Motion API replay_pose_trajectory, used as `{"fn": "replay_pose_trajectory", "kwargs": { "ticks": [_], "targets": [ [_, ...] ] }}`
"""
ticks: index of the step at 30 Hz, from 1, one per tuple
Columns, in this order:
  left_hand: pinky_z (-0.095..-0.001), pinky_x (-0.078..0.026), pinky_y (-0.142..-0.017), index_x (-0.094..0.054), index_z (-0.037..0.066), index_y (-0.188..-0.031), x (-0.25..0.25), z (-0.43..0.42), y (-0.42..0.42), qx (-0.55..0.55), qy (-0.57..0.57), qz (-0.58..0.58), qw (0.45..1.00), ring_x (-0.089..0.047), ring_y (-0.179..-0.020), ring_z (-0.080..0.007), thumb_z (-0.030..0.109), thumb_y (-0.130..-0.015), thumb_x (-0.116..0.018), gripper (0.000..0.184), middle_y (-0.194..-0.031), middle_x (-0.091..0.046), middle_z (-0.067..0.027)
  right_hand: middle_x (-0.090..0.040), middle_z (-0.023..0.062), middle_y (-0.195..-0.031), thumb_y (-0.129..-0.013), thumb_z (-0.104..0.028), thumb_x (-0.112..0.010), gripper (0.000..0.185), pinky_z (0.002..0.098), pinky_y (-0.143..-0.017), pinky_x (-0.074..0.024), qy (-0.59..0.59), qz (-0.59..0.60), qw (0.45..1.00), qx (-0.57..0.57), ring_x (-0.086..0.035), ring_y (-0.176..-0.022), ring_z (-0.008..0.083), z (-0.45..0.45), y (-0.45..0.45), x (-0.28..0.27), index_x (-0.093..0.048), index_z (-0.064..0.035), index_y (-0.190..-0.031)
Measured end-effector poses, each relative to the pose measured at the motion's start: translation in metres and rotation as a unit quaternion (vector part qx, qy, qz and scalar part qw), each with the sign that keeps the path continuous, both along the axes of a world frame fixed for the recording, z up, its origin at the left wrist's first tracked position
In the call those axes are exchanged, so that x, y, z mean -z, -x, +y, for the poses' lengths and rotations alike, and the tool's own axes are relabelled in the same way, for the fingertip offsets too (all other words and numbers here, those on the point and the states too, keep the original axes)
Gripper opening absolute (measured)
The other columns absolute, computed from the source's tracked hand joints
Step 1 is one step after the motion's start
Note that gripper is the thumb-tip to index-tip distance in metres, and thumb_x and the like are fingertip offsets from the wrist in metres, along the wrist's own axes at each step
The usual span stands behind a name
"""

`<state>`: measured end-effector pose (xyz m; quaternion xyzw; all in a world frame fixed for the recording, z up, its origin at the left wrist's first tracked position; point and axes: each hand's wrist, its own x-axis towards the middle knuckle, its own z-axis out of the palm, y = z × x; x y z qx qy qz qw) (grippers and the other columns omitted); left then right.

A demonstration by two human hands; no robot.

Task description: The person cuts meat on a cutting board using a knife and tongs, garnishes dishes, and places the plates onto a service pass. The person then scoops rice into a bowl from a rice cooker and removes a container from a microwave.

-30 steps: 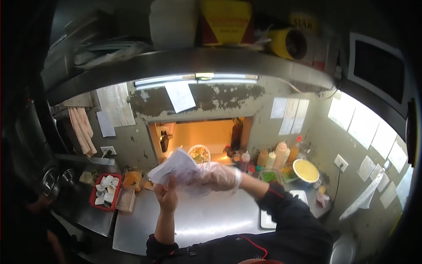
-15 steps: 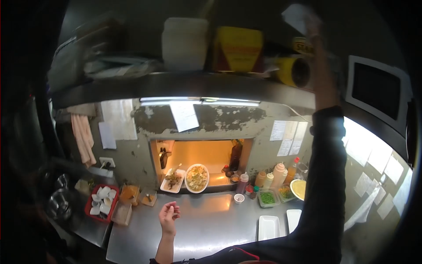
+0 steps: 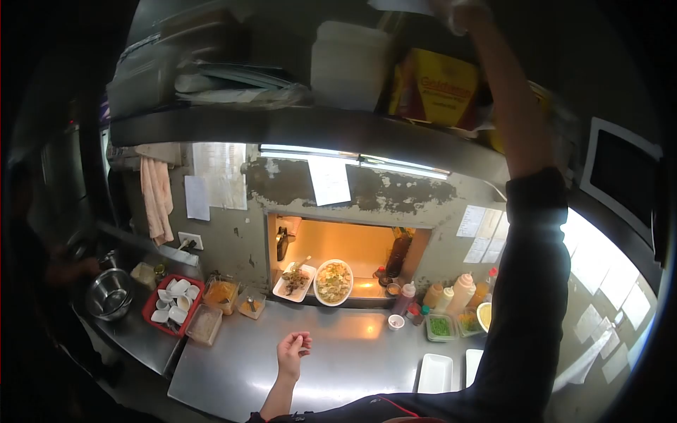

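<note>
My right hand (image 3: 462,15) is raised above the overhead shelf at the top edge. Its fingers are closed on a thin white item (image 3: 403,5), blurred and partly cut off, so its kind is unclear. Below it stands a yellow and red box (image 3: 441,88) on the shelf. Low over the steel counter (image 3: 338,352), my left hand (image 3: 293,351) is loosely closed, with nothing visible in its fingers. Beyond that hand, a bowl of food (image 3: 333,283) and a white dish of food (image 3: 294,281) sit at the serving hatch.
A red basket of white spoons (image 3: 173,304) and food tubs (image 3: 220,293) stand at left. Sauce bottles (image 3: 463,290), chopped greens (image 3: 440,326) and white trays (image 3: 435,374) are at right. Another person (image 3: 42,275) stands far left beside metal bowls (image 3: 109,295).
My right hand has moved left along the shelf with the white item. The whole view has turned left, bringing the other person into sight. My left hand stays loosely closed over the counter.
</note>
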<state>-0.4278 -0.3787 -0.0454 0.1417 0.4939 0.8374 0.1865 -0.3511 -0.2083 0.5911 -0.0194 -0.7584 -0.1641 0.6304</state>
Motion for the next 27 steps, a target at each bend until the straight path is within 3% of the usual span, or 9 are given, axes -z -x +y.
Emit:
{"fn": "replay_pose_trajectory", "kwargs": {
  "ticks": [2, 4, 7, 13, 16, 19, 20, 23, 27],
  "targets": [
    [-0.0233, -0.046, -0.061, -0.061, 0.004, -0.096, 0.012, -0.008, 0.003, -0.007, 0.015, -0.014, 1.000, -0.056, -0.069, -0.0090, 0.015, -0.090, -0.048, 0.018, -0.083, -0.062, -0.0037, -0.063, 0.0129, -0.108, -0.080, -0.036, -0.060, 0.036, 0.0341, -0.081, -0.0487, -0.030, 0.064, 0.991, 0.117, -0.060, -0.096, 0.0280, 0.059, -0.006, -0.022, -0.064, -0.0073, -0.102],
    [-0.0232, -0.046, -0.059, -0.061, 0.004, -0.095, 0.021, -0.019, 0.007, -0.015, 0.031, -0.022, 0.999, -0.056, -0.068, -0.0092, 0.015, -0.090, -0.047, 0.018, -0.082, -0.062, -0.0038, -0.063, 0.0142, -0.104, -0.079, -0.037, -0.058, 0.038, 0.0371, -0.082, -0.0483, -0.063, 0.131, 0.979, 0.145, -0.060, -0.094, 0.0326, 0.154, -0.021, -0.050, -0.062, -0.0108, -0.107],
    [-0.0230, -0.046, -0.057, -0.061, 0.005, -0.094, 0.041, -0.031, 0.008, -0.013, 0.062, -0.028, 0.998, -0.056, -0.067, -0.0096, 0.017, -0.091, -0.047, 0.019, -0.080, -0.062, -0.0037, -0.063, 0.0154, -0.101, -0.080, -0.032, -0.055, 0.037, 0.0383, -0.082, -0.0484, 0.043, 0.102, 0.945, 0.308, -0.060, -0.094, 0.0347, 0.166, -0.090, -0.034, -0.060, -0.0119, -0.110],
    [-0.0237, -0.046, -0.053, -0.060, 0.006, -0.092, 0.068, -0.043, -0.009, -0.054, 0.128, -0.051, 0.989, -0.056, -0.063, -0.0102, 0.021, -0.091, -0.047, 0.020, -0.078, -0.061, -0.0035, -0.062, 0.0187, -0.101, -0.083, -0.030, -0.053, 0.032, 0.0400, -0.080, -0.0492, 0.139, 0.218, 0.935, 0.242, -0.059, -0.095, 0.0349, 0.200, -0.183, 0.004, -0.062, -0.0091, -0.105],
    [-0.0245, -0.046, -0.053, -0.059, 0.008, -0.092, 0.085, -0.038, -0.028, -0.087, 0.146, -0.068, 0.983, -0.055, -0.063, -0.0101, 0.022, -0.091, -0.046, 0.019, -0.078, -0.060, -0.0024, -0.063, 0.0162, -0.100, -0.082, -0.026, -0.056, 0.024, 0.0389, -0.079, -0.0498, 0.153, 0.231, 0.921, 0.275, -0.061, -0.092, 0.0320, 0.252, -0.198, -0.006, -0.064, -0.0176, -0.103],
    [-0.0247, -0.044, -0.055, -0.059, 0.009, -0.092, 0.091, -0.018, -0.056, -0.145, 0.130, -0.092, 0.977, -0.054, -0.064, -0.0097, 0.022, -0.092, -0.046, 0.019, -0.078, -0.059, -0.0014, -0.064, 0.0156, -0.097, -0.087, -0.030, -0.048, 0.029, 0.0377, -0.084, -0.0482, 0.112, 0.183, 0.941, 0.262, -0.062, -0.091, 0.0299, 0.306, -0.198, 0.005, -0.065, -0.0102, -0.099],
    [-0.0251, -0.044, -0.056, -0.059, 0.009, -0.092, 0.092, -0.009, -0.069, -0.163, 0.122, -0.084, 0.975, -0.053, -0.065, -0.0099, 0.023, -0.091, -0.045, 0.019, -0.079, -0.059, -0.0009, -0.064, 0.0158, -0.096, -0.087, -0.025, -0.046, 0.027, 0.0380, -0.084, -0.0476, 0.064, 0.150, 0.947, 0.275, -0.061, -0.090, 0.0311, 0.316, -0.197, 0.010, -0.067, -0.0100, -0.093],
    [-0.0253, -0.044, -0.056, -0.059, 0.009, -0.091, 0.083, 0.027, -0.109, -0.188, 0.087, -0.086, 0.975, -0.054, -0.065, -0.0108, 0.022, -0.091, -0.046, 0.019, -0.078, -0.059, -0.0014, -0.065, 0.0150, -0.091, -0.088, -0.025, -0.045, 0.027, 0.0394, -0.083, -0.0476, -0.045, 0.072, 0.983, 0.160, -0.061, -0.087, 0.0319, 0.307, -0.206, 0.040, -0.065, -0.0102, -0.098],
    [-0.0239, -0.043, -0.055, -0.060, 0.008, -0.088, 0.051, 0.076, -0.150, -0.171, 0.090, -0.029, 0.981, -0.054, -0.064, -0.0099, 0.021, -0.090, -0.048, 0.018, -0.075, -0.059, -0.0016, -0.062, 0.0146, -0.098, -0.088, -0.021, -0.046, 0.030, 0.0406, -0.084, -0.0462, -0.219, 0.052, 0.960, 0.168, -0.059, -0.093, 0.0309, 0.322, -0.200, 0.041, -0.057, -0.0132, -0.115]
  ]
}}
